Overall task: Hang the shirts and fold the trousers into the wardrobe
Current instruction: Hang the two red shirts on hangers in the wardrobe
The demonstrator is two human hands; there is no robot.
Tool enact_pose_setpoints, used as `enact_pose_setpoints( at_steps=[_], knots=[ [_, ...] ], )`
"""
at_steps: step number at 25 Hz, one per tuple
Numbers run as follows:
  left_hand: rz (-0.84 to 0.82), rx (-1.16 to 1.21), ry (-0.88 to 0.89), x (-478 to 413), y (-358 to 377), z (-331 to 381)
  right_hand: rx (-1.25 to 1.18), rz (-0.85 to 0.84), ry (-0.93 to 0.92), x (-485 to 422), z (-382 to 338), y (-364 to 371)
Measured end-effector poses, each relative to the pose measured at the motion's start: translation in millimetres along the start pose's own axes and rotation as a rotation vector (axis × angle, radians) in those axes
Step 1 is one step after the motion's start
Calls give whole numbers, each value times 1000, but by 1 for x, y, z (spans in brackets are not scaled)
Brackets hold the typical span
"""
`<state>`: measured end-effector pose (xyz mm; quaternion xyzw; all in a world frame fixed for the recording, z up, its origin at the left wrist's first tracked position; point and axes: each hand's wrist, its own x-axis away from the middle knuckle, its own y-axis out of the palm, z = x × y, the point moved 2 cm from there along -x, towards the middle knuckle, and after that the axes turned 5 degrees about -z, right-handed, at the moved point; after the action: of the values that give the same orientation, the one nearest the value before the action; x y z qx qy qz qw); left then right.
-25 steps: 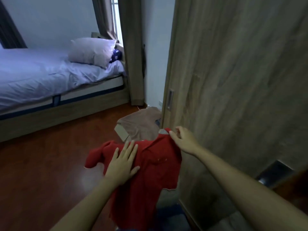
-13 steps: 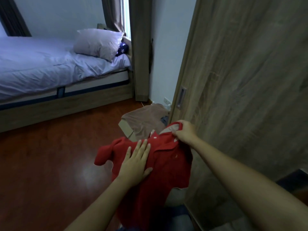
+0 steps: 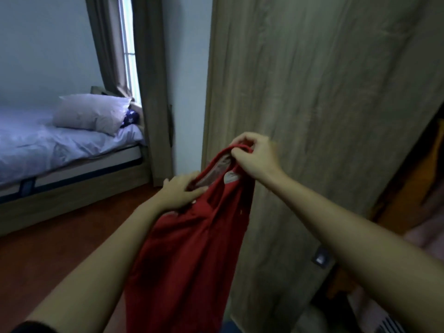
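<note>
A red shirt (image 3: 189, 248) hangs lifted in front of me, its body drooping toward the bottom of the view. My right hand (image 3: 254, 157) pinches the collar at the top, in front of the wooden wardrobe door (image 3: 324, 104). My left hand (image 3: 180, 191) holds the shirt's neck opening lower and to the left, thumb on the fabric. The grey inner lining of the collar shows between my hands. No hanger is visible.
A bed (image 3: 60, 150) with a pale sheet and a pillow (image 3: 91, 114) stands at the left, by a curtained window (image 3: 127, 44). The reddish wooden floor (image 3: 60, 248) lies between. At the far right the wardrobe's opening (image 3: 413, 200) shows hanging clothes.
Both hands lifted the red shirt higher. My left hand moved from lying flat on the shirt's front up to the neck opening. The view tilted up, and the brown cloth on the floor dropped out of sight.
</note>
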<state>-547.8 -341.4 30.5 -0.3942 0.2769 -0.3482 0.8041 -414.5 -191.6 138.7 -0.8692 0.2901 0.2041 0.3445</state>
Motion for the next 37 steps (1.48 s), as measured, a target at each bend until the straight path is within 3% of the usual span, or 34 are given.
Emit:
enact_pose_setpoints(
  at_steps=[3,6,7,10,12,15,17,21,25,29,33,35,37],
  knots=[
    [84,134,73,5,4,11,147,90,39,0,-22,-59],
    [334,232,166,-3,-41,51,545,72,53,19,-20,-117],
    [338,244,198,-5,-55,67,642,57,68,29,-14,-135],
    [67,67,217,-10,-62,107,543,-48,195,65,7,-181],
    [6,92,230,-12,-52,133,479,-76,247,87,17,-203],
    [56,96,295,-21,-17,179,522,47,219,121,21,-246],
    [-125,72,367,-20,20,208,487,114,221,148,23,-276],
    [-359,507,464,-28,48,265,620,73,287,210,20,-336],
    [-596,556,593,-31,75,340,883,-2,407,265,31,-392],
    [-572,394,657,-34,140,400,935,-136,605,320,57,-419],
    [-574,334,732,-41,181,453,783,30,657,336,57,-471],
    [-646,421,791,-43,193,482,735,52,680,333,52,-501],
    [-738,614,726,-42,204,508,735,26,689,330,48,-523]
  ],
)
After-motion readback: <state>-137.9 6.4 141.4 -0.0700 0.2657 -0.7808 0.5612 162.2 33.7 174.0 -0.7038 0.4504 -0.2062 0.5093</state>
